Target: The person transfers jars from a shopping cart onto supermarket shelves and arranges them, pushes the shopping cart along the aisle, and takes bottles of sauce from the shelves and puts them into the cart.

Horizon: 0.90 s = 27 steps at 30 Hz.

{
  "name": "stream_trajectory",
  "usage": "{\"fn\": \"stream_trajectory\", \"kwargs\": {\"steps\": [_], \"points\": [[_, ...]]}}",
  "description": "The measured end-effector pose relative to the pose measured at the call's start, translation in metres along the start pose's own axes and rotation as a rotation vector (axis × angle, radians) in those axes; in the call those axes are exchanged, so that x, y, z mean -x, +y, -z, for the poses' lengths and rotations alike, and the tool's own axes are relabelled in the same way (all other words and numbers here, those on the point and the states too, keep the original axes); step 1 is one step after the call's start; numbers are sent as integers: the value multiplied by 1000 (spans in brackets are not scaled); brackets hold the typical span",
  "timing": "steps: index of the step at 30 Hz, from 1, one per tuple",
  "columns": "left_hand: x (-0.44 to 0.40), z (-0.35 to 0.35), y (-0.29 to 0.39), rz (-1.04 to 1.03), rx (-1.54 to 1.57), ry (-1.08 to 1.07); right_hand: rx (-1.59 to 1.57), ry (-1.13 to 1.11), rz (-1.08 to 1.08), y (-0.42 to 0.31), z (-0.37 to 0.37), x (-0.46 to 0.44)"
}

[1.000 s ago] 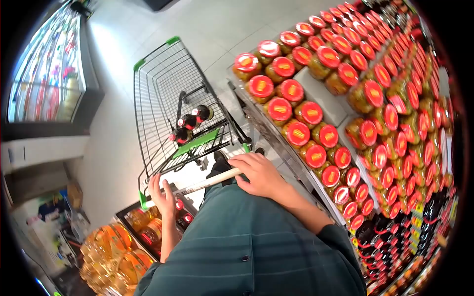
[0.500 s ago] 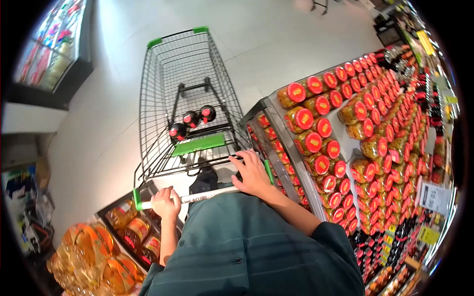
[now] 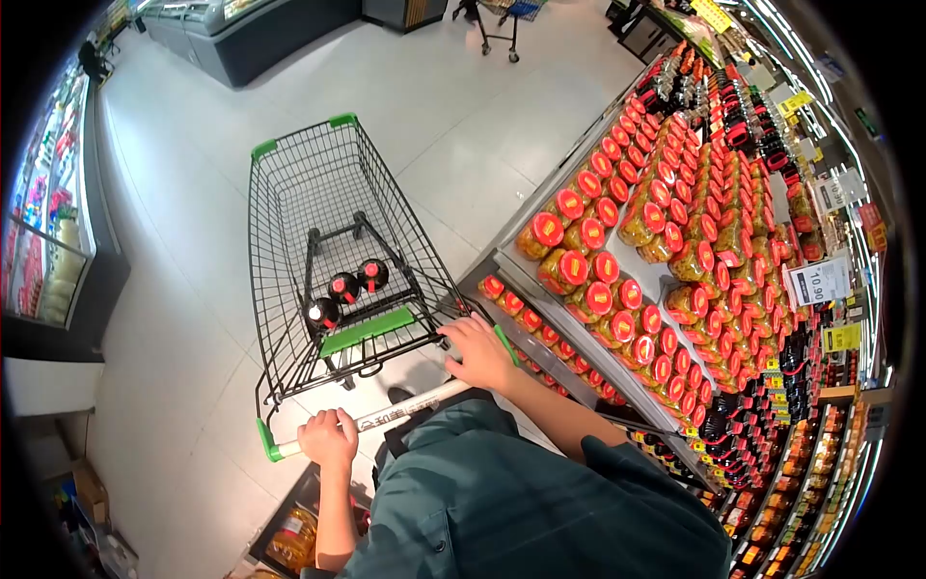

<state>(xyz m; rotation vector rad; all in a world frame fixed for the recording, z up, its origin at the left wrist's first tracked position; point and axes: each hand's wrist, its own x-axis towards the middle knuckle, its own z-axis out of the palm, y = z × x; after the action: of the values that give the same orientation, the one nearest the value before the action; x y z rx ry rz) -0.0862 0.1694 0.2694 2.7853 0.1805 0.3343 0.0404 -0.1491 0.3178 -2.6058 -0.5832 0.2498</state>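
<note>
You seem to be guiding the cart (image 3: 367, 333) with three bottles (image 3: 343, 287) inside, left hand (image 3: 328, 437) closed on the handle (image 3: 400, 413), right hand (image 3: 477, 352) loosely open over it, and the near jar stand (image 3: 579, 333) requires care.

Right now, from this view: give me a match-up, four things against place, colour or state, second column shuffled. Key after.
Things
1. Left hand
2. Dark bottles
3. Flat panel at the near end of the basket
4. Jars on the display

Place, colour or state
A. Green
B. Standing in rows with red lids, to the right of the cart
C. Wrapped over the handle, left of the printed characters
D. Three grouped within the cart's wire outline

Pairs: 1-C, 2-D, 3-A, 4-B
</note>
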Motion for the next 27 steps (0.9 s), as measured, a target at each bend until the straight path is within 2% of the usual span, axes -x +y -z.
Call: {"fn": "stream_trajectory", "kwargs": {"steps": [5,11,12,22,27], "points": [[-56,31,-21,-47,-13,-11,-36,55,-42,-20,2,-25],[-114,4,-52,-148,-6,75,23,152,-94,-23,-14,-57],[-132,26,-53,-167,-42,28,-17,130,-135,-36,-2,-62],[-253,9,-81,-308,-81,-71,-25,259,-281,-45,1,-128],[-310,-2,-93,-407,-109,-92,-33,226,-357,-45,1,-160]]}}
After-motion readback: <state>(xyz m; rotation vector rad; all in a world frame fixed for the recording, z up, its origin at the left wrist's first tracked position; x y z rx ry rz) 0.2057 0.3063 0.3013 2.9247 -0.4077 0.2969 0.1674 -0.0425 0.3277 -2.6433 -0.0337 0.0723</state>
